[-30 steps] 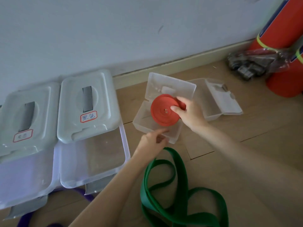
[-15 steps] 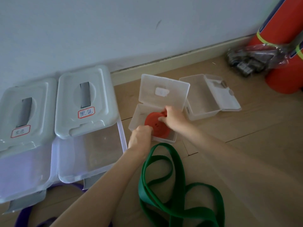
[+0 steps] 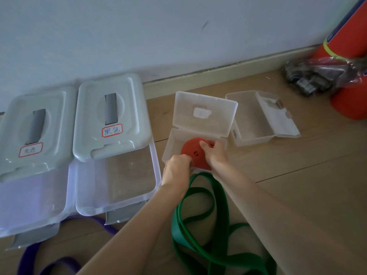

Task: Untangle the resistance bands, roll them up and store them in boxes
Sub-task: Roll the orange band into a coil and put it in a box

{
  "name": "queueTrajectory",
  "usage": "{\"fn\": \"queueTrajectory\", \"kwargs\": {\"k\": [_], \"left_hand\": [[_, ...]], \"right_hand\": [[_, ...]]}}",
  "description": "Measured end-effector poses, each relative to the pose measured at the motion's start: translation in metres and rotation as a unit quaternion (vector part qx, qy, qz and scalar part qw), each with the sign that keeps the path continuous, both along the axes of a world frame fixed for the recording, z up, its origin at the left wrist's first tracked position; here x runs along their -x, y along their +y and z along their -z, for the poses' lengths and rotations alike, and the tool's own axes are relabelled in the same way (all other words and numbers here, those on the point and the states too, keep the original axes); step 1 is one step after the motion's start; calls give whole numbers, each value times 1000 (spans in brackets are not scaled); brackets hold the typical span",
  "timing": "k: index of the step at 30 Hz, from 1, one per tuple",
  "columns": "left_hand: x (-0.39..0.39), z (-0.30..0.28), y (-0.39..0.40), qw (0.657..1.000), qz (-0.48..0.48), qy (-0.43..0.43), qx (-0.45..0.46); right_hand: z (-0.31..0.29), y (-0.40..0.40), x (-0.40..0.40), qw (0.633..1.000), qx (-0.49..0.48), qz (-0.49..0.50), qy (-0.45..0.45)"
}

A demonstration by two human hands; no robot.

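A rolled-up red resistance band (image 3: 195,153) sits inside a small clear plastic box (image 3: 173,141) whose lid stands open behind it. My right hand (image 3: 215,153) grips the roll from its right side, fingers curled over the top edge. My left hand (image 3: 176,165) is at the box's near-left rim, fingers curled at the roll's lower left edge. A loose green band (image 3: 220,221) lies in loops on the wooden floor below my hands. A purple band (image 3: 49,262) trails at the lower left.
A second small clear box (image 3: 252,116) lies open to the right. Two large clear bins (image 3: 117,187) with grey labelled lids (image 3: 111,118) stand at the left by the wall. An orange cylinder (image 3: 349,62) and a plastic bag of dark items (image 3: 309,78) are at the far right.
The red roll went from being held above the box down into it. My left hand moved from the box's front edge to the roll's lower left side.
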State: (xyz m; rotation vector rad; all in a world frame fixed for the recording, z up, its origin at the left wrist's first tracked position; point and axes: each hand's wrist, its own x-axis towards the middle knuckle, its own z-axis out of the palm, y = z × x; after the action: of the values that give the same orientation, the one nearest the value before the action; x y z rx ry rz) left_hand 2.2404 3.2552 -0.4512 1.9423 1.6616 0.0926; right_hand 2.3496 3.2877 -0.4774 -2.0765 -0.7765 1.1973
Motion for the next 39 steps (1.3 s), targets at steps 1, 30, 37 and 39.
{"fn": "queueTrajectory", "kwargs": {"k": [1,30,37,39], "left_hand": [[0,0,-1,1000,5,5,-7],[-1,8,5,985,86,97,110],[2,14,5,987,73,89,112],[2,14,4,988,82,87,103]], "right_hand": [[1,0,-2,1000,11,15,14],[-40,12,-3,766,158,-464,-415],[-32,2,-17,933,58,-250,-251],[-26,-13,-17,967,5,-151,-208]]}}
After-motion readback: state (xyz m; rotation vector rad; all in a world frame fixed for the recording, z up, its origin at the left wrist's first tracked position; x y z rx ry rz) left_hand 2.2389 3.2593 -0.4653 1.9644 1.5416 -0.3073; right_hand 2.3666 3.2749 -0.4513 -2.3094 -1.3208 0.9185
